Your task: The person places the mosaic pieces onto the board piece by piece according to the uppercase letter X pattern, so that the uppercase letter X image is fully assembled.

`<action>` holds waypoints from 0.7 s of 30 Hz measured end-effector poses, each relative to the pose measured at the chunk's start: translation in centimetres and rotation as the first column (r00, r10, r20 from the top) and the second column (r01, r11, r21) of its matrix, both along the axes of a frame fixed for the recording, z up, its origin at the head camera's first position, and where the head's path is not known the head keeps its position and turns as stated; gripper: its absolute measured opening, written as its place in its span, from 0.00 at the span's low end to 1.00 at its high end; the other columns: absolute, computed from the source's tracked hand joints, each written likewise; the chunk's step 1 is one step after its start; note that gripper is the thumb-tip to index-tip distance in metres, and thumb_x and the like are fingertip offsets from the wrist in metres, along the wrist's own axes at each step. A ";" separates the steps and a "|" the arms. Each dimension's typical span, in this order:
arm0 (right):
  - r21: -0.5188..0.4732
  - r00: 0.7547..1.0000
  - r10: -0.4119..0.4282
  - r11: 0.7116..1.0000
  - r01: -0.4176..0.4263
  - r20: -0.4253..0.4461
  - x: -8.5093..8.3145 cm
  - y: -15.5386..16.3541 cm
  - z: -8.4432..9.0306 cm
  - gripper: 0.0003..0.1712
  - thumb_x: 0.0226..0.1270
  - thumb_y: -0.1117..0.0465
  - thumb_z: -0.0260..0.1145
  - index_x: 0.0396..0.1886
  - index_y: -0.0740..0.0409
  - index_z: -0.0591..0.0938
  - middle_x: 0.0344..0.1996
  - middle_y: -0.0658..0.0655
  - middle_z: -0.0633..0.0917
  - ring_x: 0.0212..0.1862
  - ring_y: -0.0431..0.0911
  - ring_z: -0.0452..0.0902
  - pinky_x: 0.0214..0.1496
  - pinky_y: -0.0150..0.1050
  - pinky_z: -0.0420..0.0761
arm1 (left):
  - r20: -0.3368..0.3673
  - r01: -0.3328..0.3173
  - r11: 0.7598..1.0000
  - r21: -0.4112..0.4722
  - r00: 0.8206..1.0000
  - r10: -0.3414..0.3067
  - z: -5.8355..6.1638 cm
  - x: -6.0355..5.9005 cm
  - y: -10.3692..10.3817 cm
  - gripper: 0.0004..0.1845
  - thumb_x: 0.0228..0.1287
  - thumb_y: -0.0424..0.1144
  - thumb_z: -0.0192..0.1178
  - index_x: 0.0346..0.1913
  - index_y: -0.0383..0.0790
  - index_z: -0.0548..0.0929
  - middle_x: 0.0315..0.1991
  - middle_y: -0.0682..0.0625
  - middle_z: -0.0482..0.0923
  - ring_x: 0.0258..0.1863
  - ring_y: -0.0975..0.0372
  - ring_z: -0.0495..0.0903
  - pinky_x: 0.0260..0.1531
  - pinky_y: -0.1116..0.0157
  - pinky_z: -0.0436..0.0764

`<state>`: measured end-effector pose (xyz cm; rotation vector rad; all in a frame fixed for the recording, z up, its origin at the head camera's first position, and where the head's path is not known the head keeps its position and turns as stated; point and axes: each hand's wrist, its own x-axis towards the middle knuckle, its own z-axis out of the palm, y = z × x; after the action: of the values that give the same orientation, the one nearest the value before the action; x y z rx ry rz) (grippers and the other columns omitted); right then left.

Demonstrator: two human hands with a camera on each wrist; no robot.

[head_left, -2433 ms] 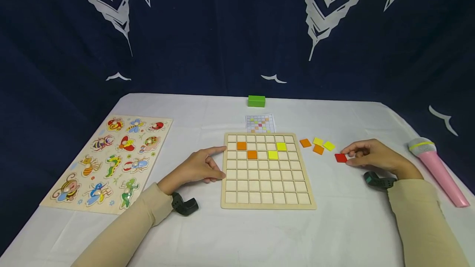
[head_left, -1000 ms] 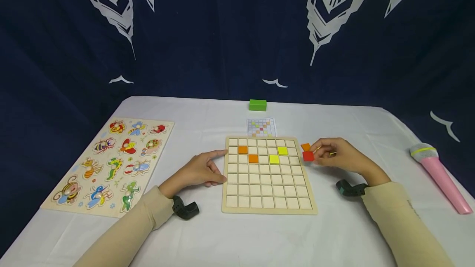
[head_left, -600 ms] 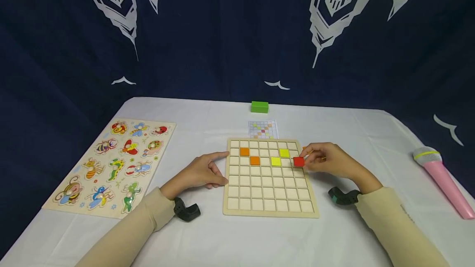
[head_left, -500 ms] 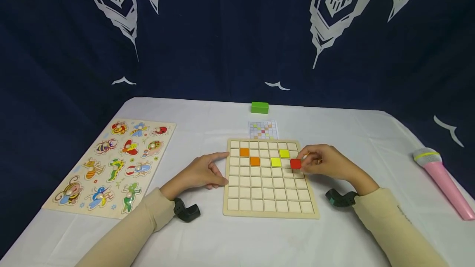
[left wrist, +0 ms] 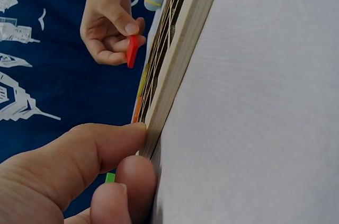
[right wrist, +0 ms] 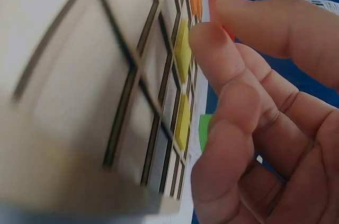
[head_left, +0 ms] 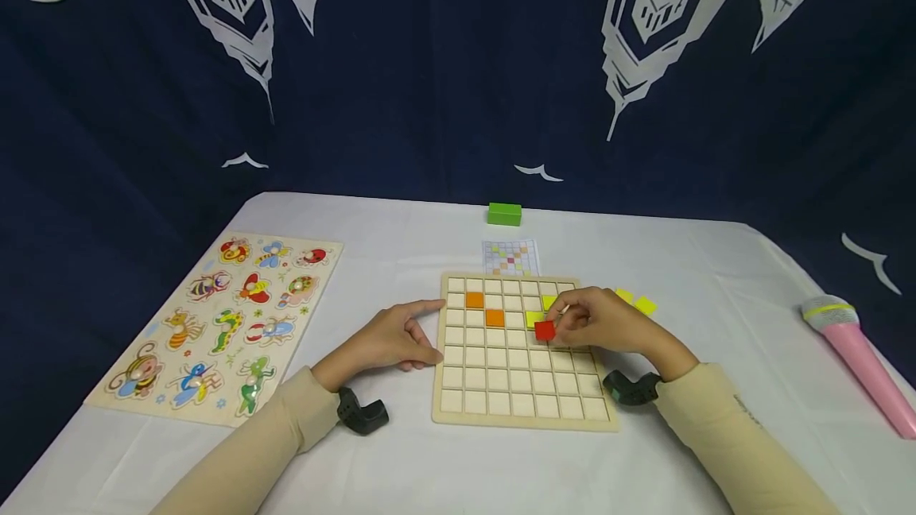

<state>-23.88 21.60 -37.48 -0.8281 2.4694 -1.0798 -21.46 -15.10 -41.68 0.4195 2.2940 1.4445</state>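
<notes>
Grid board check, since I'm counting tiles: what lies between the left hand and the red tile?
In the head view, two orange tiles and bare cells of the grid board separate the left hand from the red tile.

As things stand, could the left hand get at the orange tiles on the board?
Probably yes. The left hand rests open against the board's left edge, and the orange tiles lie in the columns nearest it. The right hand, holding the red tile, is further right.

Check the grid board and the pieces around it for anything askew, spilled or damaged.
Nothing stands out. The grid board lies flat and square on the table, its orange and yellow tiles seated in cells. The right hand pinches a red tile above the board; the left hand steadies its left edge.
</notes>
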 end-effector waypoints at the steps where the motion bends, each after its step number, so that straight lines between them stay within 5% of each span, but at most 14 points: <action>1: 0.005 1.000 0.005 1.000 -0.005 -0.003 0.0 -0.2 0.0 0.13 0.68 0.68 0.77 0.49 0.66 0.86 0.32 0.49 0.90 0.31 0.39 0.79 0.39 0.32 0.80 | 0.000 0.002 1.000 0.001 1.000 -0.002 0.0 0.0 0.0 0.48 0.59 0.31 0.79 0.82 0.34 0.68 0.29 0.48 0.87 0.20 0.64 0.82 0.25 0.69 0.83; 6: 0.028 0.999 0.024 0.999 -0.023 -0.033 -0.2 -1.4 -0.1 0.12 0.66 0.68 0.77 0.46 0.64 0.87 0.28 0.45 0.88 0.27 0.37 0.74 0.37 0.31 0.77 | -0.004 0.003 1.000 -0.005 1.000 -0.003 -0.1 0.0 0.0 0.47 0.59 0.31 0.79 0.82 0.34 0.68 0.29 0.48 0.87 0.20 0.64 0.81 0.25 0.69 0.83; 21: 0.030 0.998 0.057 0.998 -0.057 0.016 -0.6 -3.6 -0.1 0.11 0.63 0.71 0.78 0.42 0.66 0.86 0.27 0.48 0.87 0.29 0.40 0.78 0.36 0.32 0.79 | -0.020 -0.011 1.000 -0.023 1.000 0.011 -0.4 -0.1 0.0 0.48 0.58 0.31 0.79 0.81 0.35 0.69 0.29 0.48 0.87 0.19 0.65 0.81 0.25 0.69 0.84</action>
<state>-24.46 18.04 -37.57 -0.8729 2.4283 -1.0230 -21.61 -15.06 -42.13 0.4165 2.3294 1.4244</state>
